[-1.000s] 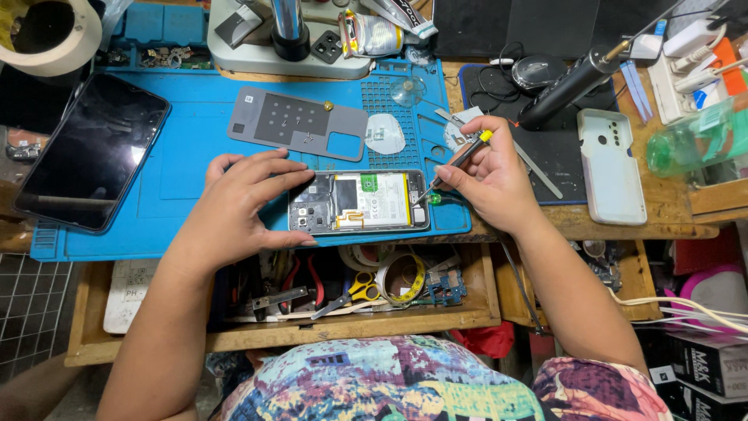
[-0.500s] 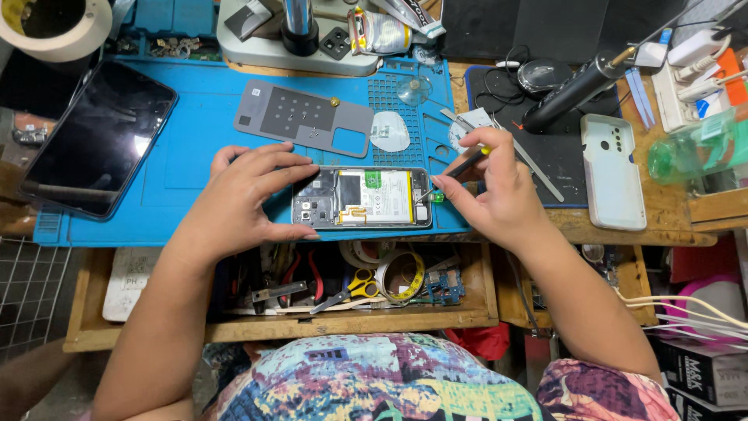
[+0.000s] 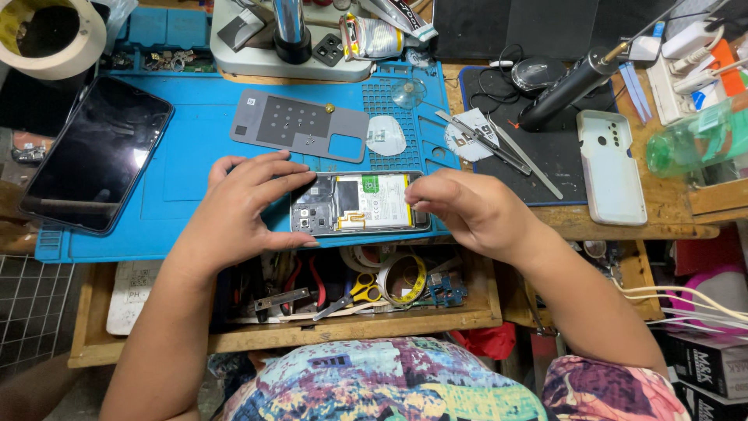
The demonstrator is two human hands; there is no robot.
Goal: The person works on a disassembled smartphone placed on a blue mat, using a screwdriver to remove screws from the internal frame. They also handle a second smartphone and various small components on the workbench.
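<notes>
Gripping the opened phone [image 3: 360, 204] at both ends, hands now without the earlier tool.

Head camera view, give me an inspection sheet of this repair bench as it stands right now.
Surface: blue work mat on a wooden bench.
Job's things: opened phone, back off, battery showing.
Clutter: grey plate, dark screen panel, tweezers, white phone case, tape roll.
Hands: left hand and right hand on the phone's ends.
Cables: white leads at right.
Surroundings: open drawer of tools.
</notes>
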